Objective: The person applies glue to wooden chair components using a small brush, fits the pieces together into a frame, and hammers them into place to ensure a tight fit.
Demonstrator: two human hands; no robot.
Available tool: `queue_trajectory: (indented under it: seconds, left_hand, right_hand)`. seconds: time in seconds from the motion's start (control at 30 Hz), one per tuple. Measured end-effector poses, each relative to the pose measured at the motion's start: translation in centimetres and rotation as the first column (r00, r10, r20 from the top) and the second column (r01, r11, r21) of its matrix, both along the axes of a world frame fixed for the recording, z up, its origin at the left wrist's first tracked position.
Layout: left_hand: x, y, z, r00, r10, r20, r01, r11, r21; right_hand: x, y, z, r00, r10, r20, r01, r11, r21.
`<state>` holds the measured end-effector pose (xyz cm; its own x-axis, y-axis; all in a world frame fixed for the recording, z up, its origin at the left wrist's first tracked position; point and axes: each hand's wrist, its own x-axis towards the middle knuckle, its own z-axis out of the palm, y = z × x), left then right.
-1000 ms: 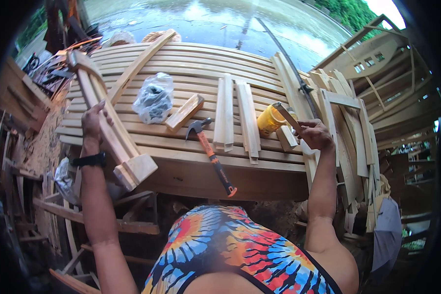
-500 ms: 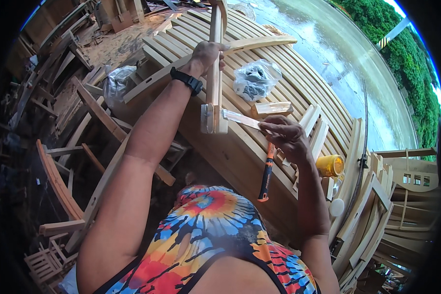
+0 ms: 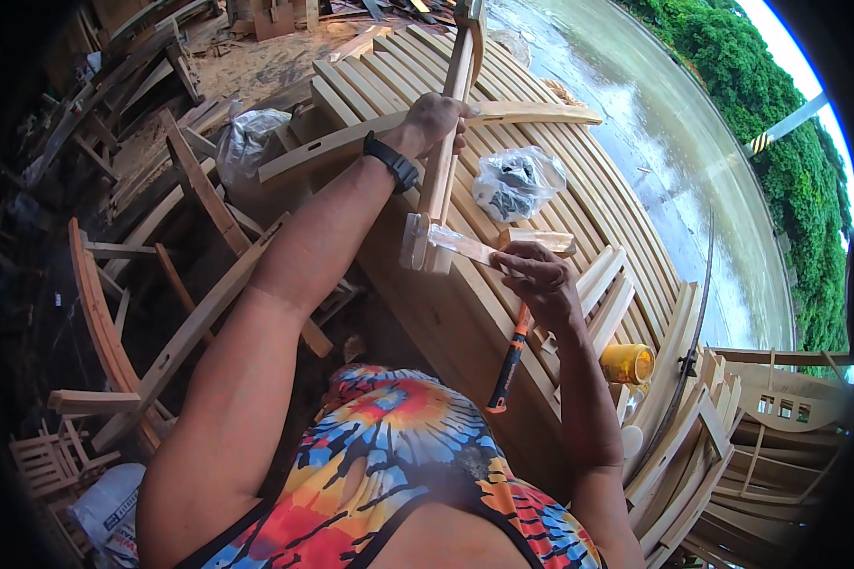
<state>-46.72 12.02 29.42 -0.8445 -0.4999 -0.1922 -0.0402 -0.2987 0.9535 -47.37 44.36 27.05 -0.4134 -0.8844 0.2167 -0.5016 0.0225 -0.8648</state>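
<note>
My left hand point(image 3: 435, 123), with a black watch on the wrist, is closed round a long wooden chair-like frame piece point(image 3: 438, 185). That piece rests across a curved slotted rail point(image 3: 337, 147), and its near end juts past the edge of the slatted stack. In my right hand point(image 3: 541, 275) a thin flat stick point(image 3: 467, 249) is pinched between thumb and fingers. The stick's whitish, smeared tip touches the near end of the frame piece, where pale paste-like stuff shows. Below my right hand lies a hammer point(image 3: 508, 370) with an orange and black handle; its head is hidden.
The stacked wooden slats point(image 3: 399, 81) carry a clear plastic bag point(image 3: 520, 185) with dark contents, a wooden block point(image 3: 550, 244) and a yellow jar point(image 3: 628, 363). Curved wooden frames point(image 3: 100, 303) stand at left. More wooden parts point(image 3: 674, 465) lean at right. Wet pavement point(image 3: 626, 104) lies beyond.
The view has shifted, so the whole scene sits a little differently. The stick's tip has moved slightly along the frame piece's near end. Both hands keep their hold.
</note>
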Motion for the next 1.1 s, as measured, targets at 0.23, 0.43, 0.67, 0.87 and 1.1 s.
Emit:
queue_trajectory:
  seconds: [0.23, 0.43, 0.67, 0.87, 1.1]
  left_hand:
    - [-0.2, -0.4, -0.3, 1.000, -0.025, 0.014, 0.024, 0.999, 0.026]
    - [0.1, -0.1, 0.2, 0.999, 0.013, 0.048, -0.013, 1.000, 0.014]
    - [-0.2, -0.2, -0.2, 1.000, -0.002, 0.017, 0.002, 0.999, 0.035]
    - [-0.2, -0.1, -0.1, 1.000, 0.016, 0.026, -0.016, 1.000, -0.010]
    - [-0.1, -0.1, -0.2, 1.000, 0.004, 0.006, -0.004, 1.000, -0.005]
  right_hand:
    - [0.6, 0.1, 3.7, 0.857, -0.053, -0.513, 0.032, 0.998, -0.049]
    - [2.3, 1.4, 8.2, 0.768, 0.092, -0.634, -0.036, 0.994, 0.101]
    - [2.6, 1.9, 9.6, 0.842, 0.000, -0.540, 0.082, 0.989, 0.127]
    - [2.8, 1.2, 9.1, 0.832, -0.009, -0.554, 0.139, 0.971, 0.192]
    - [3.3, 0.7, 9.0, 0.823, -0.008, -0.569, 0.106, 0.984, 0.140]
